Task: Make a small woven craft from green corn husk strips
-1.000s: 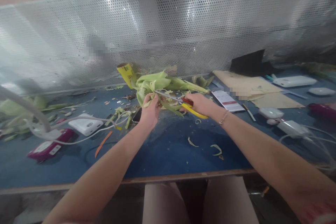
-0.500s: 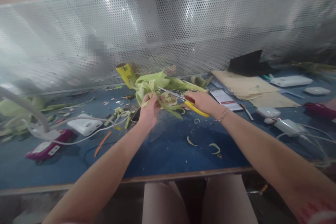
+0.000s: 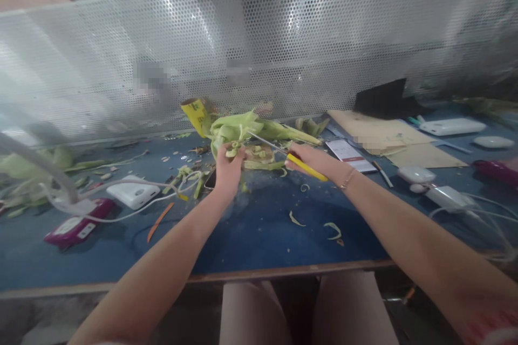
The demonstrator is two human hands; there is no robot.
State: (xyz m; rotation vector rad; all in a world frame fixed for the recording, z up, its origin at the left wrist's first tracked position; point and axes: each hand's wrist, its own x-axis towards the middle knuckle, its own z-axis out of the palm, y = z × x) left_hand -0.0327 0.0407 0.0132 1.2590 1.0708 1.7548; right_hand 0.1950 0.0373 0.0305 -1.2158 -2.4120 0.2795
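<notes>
My left hand [image 3: 227, 173] is closed around a bunch of pale green corn husk strips [image 3: 239, 145], whose curled ends stick up above the fingers. In my right hand [image 3: 311, 155] are yellow-handled scissors [image 3: 308, 167]. Their metal blades point left and reach the strips at my left hand; whether the blades touch them I cannot tell. Just behind my hands lie broad green corn husks [image 3: 275, 130] on the blue tabletop [image 3: 259, 226]. A husk strip [image 3: 265, 165] lies between my two hands.
A yellow cardboard tube [image 3: 195, 117] leans behind the husks. To the right are a phone [image 3: 351, 154], brown paper [image 3: 429, 158] and a white charger [image 3: 449, 197]. White cables and a purple device [image 3: 81, 223] lie left. A perforated metal panel [image 3: 267, 48] closes off the back.
The scissors have turned and their blades look closer together. A long strip that hung from my left hand toward the right now lies lower on the table. The view has shifted slightly.
</notes>
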